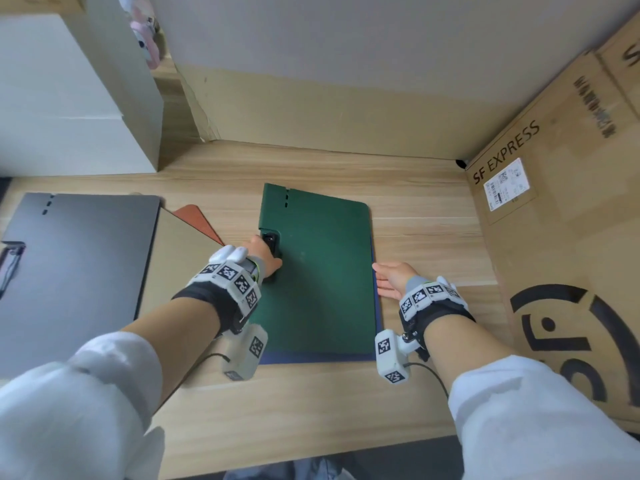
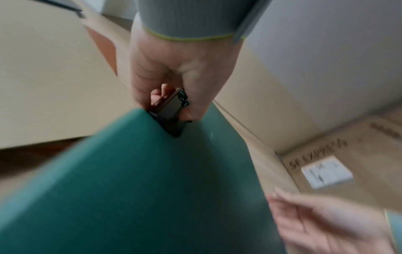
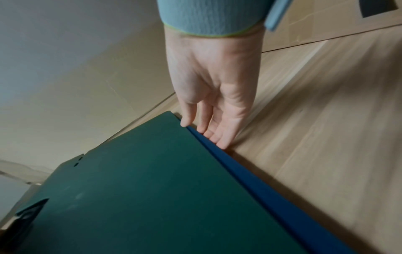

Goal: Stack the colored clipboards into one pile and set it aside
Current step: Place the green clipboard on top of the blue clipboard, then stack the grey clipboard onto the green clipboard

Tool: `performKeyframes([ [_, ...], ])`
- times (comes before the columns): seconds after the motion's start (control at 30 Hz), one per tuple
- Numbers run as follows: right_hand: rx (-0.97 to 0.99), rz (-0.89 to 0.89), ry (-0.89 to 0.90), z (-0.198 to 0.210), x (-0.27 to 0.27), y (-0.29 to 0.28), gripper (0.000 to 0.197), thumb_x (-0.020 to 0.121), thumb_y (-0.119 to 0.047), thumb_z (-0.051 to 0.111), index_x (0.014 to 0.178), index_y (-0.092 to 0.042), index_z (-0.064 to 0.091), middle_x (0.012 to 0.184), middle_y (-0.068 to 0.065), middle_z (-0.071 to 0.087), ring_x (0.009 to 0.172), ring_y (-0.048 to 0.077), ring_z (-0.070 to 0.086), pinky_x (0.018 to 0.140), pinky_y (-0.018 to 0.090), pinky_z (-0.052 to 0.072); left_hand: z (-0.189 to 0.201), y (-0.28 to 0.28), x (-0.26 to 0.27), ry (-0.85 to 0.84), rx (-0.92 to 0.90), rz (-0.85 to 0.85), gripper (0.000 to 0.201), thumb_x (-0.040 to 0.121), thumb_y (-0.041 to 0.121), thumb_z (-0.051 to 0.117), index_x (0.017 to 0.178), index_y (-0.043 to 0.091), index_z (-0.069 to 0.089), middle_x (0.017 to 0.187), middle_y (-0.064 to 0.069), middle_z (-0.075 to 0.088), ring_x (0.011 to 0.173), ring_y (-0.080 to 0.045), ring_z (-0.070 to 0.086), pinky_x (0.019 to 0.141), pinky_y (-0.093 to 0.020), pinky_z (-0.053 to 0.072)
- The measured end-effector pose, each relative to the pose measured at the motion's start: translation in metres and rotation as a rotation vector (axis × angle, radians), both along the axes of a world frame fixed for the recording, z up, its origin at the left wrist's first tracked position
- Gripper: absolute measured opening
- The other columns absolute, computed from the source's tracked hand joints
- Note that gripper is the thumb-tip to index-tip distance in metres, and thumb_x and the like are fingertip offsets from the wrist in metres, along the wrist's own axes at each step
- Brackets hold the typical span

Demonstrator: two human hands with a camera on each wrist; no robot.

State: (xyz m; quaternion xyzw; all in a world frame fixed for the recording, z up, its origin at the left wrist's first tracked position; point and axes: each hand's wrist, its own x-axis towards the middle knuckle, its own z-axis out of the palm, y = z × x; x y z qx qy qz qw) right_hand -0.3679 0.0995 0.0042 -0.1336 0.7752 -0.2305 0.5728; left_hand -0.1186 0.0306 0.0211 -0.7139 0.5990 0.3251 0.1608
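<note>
Left hand (image 1: 266, 254) pinches the stiff, light green clipboard (image 1: 322, 271) by its clip; right hand (image 1: 393, 280), fingers straight, steadies the edge.

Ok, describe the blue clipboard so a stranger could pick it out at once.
Start at the SF Express cardboard box on the right of the wooden desk; the pile just left of it is topped by the green clipboard. The blue clipboard lies directly beneath, showing only a thin strip along the right and near edges, where the right hand touches it.
</note>
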Motion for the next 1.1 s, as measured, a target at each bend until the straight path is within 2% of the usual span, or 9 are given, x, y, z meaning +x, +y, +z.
performKeyframes([
  [0.1, -0.004, 0.038, 0.064, -0.003, -0.001, 0.002, 0.05, 0.092, -0.014, 0.055, 0.138, -0.003, 0.04, 0.143, 0.018, 0.044, 0.134, 0.031, 0.042, 0.102, 0.037, 0.041, -0.006, 0.007, -0.007, -0.013, 0.029, -0.107, 0.046, 0.093, 0.027, 0.05, 0.128, -0.002, 0.05, 0.124, -0.016, 0.061, 0.105, -0.029, 0.061, 0.089, -0.034, 0.049],
  [0.17, -0.006, 0.055, 0.092, -0.005, -0.002, 0.003, 0.05, 0.091, -0.013, 0.056, 0.139, -0.004, 0.04, 0.143, 0.019, 0.044, 0.134, 0.031, 0.041, 0.101, 0.037, 0.042, -0.005, 0.012, -0.01, -0.047, 0.03, -0.154, 0.044, 0.095, 0.019, 0.049, 0.132, -0.003, 0.042, 0.129, -0.017, 0.057, 0.115, -0.029, 0.059, 0.087, -0.032, 0.047],
  [0.23, -0.007, 0.065, 0.111, -0.007, -0.002, 0.003, 0.047, 0.091, -0.012, 0.056, 0.137, -0.005, 0.043, 0.142, 0.02, 0.045, 0.134, 0.033, 0.042, 0.099, 0.037, 0.044, -0.005, 0.016, -0.011, -0.066, 0.019, -0.142, 0.052, 0.093, 0.018, 0.052, 0.137, -0.003, 0.033, 0.136, -0.018, 0.05, 0.123, -0.031, 0.053, 0.095, -0.034, 0.045],
  [0.37, -0.016, 0.077, 0.169, -0.01, -0.002, 0.004, 0.044, 0.09, -0.008, 0.057, 0.132, -0.009, 0.048, 0.137, 0.021, 0.051, 0.129, 0.035, 0.047, 0.095, 0.038, 0.047, -0.006, 0.017, -0.007, -0.046, -0.004, -0.118, 0.046, 0.091, 0.007, 0.052, 0.134, -0.003, 0.04, 0.136, -0.022, 0.051, 0.124, -0.035, 0.052, 0.102, -0.038, 0.043],
  [0.6, 0.02, 0.1, 0.157, -0.011, -0.003, 0.006, 0.052, 0.087, 0.006, 0.055, 0.134, -0.015, 0.048, 0.141, 0.008, 0.049, 0.124, 0.024, 0.053, 0.096, 0.032, 0.047, -0.007, 0.02, -0.007, -0.271, 0.052, -0.489, 0.047, 0.096, 0.01, 0.041, 0.142, 0.006, 0.036, 0.14, -0.012, 0.038, 0.13, -0.026, 0.036, 0.11, -0.033, 0.03],
  [0.77, 0.042, 0.113, 0.177, -0.01, -0.002, 0.002, 0.058, 0.084, 0.012, 0.056, 0.134, -0.015, 0.048, 0.141, 0.009, 0.048, 0.124, 0.024, 0.052, 0.094, 0.03, 0.047, -0.003, 0.019, -0.003, -0.205, 0.072, -0.351, 0.045, 0.094, 0.018, 0.048, 0.136, 0.003, 0.04, 0.143, -0.018, 0.038, 0.124, -0.03, 0.045, 0.083, -0.027, 0.029],
  [0.87, 0.055, 0.117, 0.175, -0.01, -0.002, -0.001, 0.062, 0.082, 0.015, 0.057, 0.135, -0.015, 0.047, 0.14, 0.009, 0.05, 0.124, 0.025, 0.053, 0.094, 0.03, 0.047, -0.002, 0.017, -0.004, -0.157, 0.068, -0.315, 0.048, 0.098, 0.026, 0.043, 0.137, -0.001, 0.039, 0.14, -0.018, 0.042, 0.102, -0.022, 0.042, 0.093, -0.032, 0.038],
  [0.93, 0.055, 0.105, 0.177, -0.009, -0.003, -0.002, 0.062, 0.082, 0.016, 0.056, 0.136, -0.014, 0.047, 0.138, 0.01, 0.051, 0.124, 0.025, 0.052, 0.097, 0.031, 0.047, -0.005, 0.015, -0.004, -0.128, 0.042, -0.274, 0.044, 0.096, 0.019, 0.048, 0.134, -0.002, 0.043, 0.138, -0.018, 0.047, 0.112, -0.026, 0.052, 0.1, -0.033, 0.042],
  [1.1, 0.022, 0.043, 0.186, -0.014, -0.013, 0.002, 0.055, 0.083, 0.005, 0.061, 0.135, -0.009, 0.048, 0.131, 0.012, 0.057, 0.118, 0.027, 0.057, 0.099, 0.034, 0.048, -0.006, 0.016, -0.012, -0.069, 0.041, -0.288, 0.035, 0.097, 0.009, 0.044, 0.129, -0.003, 0.045, 0.13, -0.016, 0.057, 0.099, -0.027, 0.057, 0.081, -0.026, 0.044],
])
